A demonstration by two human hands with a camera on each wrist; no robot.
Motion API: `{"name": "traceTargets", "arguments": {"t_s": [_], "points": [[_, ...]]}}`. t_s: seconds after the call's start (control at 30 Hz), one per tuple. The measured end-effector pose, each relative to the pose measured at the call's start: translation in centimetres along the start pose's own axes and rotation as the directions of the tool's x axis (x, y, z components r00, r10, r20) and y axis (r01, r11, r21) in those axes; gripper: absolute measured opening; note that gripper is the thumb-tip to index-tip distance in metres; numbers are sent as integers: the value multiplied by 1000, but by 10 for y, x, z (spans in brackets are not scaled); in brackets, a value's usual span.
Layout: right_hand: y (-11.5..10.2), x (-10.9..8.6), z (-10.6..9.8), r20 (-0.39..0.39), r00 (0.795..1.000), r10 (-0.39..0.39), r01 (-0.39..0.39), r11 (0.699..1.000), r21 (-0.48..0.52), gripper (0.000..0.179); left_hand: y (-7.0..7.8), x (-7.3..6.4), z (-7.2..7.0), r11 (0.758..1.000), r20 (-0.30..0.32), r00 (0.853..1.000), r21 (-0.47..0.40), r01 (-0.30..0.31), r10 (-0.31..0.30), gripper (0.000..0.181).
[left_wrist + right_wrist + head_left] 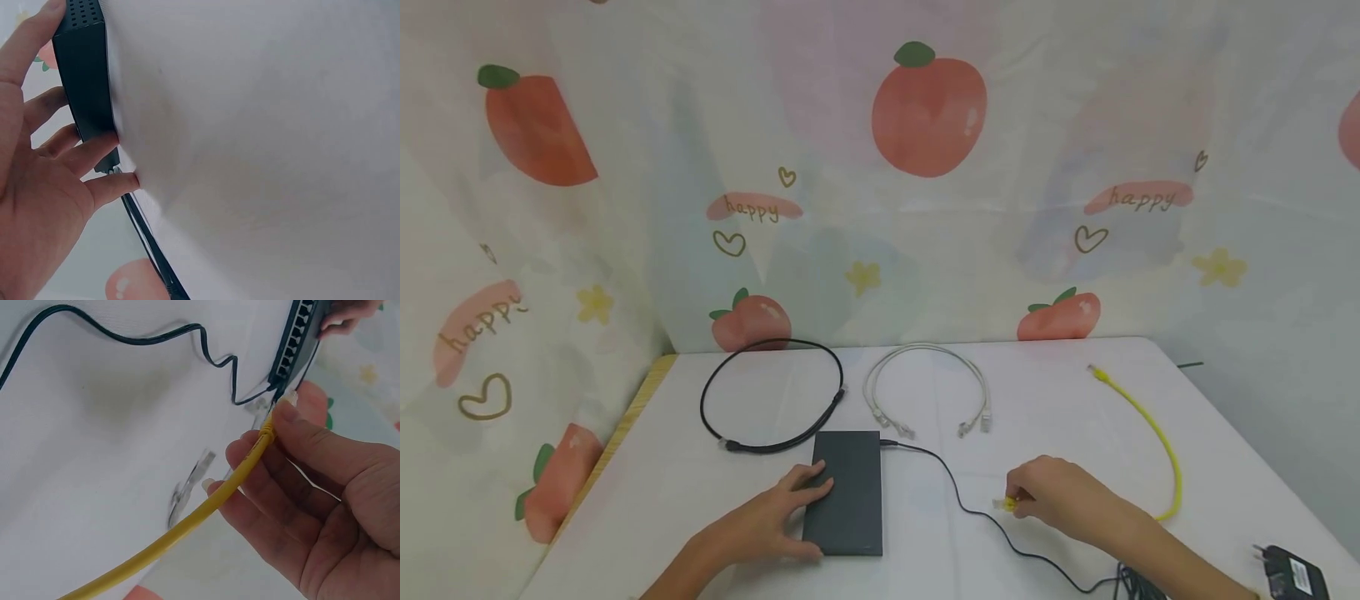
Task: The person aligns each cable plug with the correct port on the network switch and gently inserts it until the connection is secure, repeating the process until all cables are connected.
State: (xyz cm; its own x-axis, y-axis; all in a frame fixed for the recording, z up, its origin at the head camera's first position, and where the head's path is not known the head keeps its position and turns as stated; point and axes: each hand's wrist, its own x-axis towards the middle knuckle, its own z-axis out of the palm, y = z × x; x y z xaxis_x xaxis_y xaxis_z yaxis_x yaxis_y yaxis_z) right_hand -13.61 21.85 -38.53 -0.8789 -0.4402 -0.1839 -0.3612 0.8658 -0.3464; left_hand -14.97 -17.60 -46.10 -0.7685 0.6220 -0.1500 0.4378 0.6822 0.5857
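Note:
A black network switch [850, 500] lies flat on the white table, left of centre. My left hand [763, 521] touches its left side with spread fingers, the thumb at the near corner. The left wrist view shows those fingers [94, 153] along the side of the dark casing [84, 81]. Toward my right, a row of ports [294, 344] shows in the right wrist view. My right hand [1063, 500] pinches a yellow network cable [181, 528] just behind its clear plug [998, 504]. That plug is apart from the switch and points toward it.
A coiled black network cable [771, 450] lies behind the switch, and a looped white network cable [928, 346] lies to its right. A thin power cord [958, 492] runs from the switch under my right forearm. A black power adapter [1294, 573] sits at the near right.

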Motion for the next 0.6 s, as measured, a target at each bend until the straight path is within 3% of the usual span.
{"name": "traceTargets", "arguments": {"t_s": [0.07, 0.27, 0.43, 0.6], "points": [[-5, 2, 3, -1, 1000, -2, 2, 1000, -7, 20, 1, 0, 0, 1000, -1, 1000, 11, -3, 3, 89], [-16, 8, 12, -10, 992, -129, 129, 992, 0, 20, 0, 0, 0, 1000, -1, 1000, 20, -24, 24, 88], [-21, 13, 17, 2, 982, -191, 191, 982, 9, 18, -1, 0, 2, 999, 5, 999, 15, -35, 35, 87], [-27, 18, 20, -71, 959, -276, 275, 961, -24, 13, -1, 0, -1, 1000, 11, 1000, 16, -22, 22, 86]]}}
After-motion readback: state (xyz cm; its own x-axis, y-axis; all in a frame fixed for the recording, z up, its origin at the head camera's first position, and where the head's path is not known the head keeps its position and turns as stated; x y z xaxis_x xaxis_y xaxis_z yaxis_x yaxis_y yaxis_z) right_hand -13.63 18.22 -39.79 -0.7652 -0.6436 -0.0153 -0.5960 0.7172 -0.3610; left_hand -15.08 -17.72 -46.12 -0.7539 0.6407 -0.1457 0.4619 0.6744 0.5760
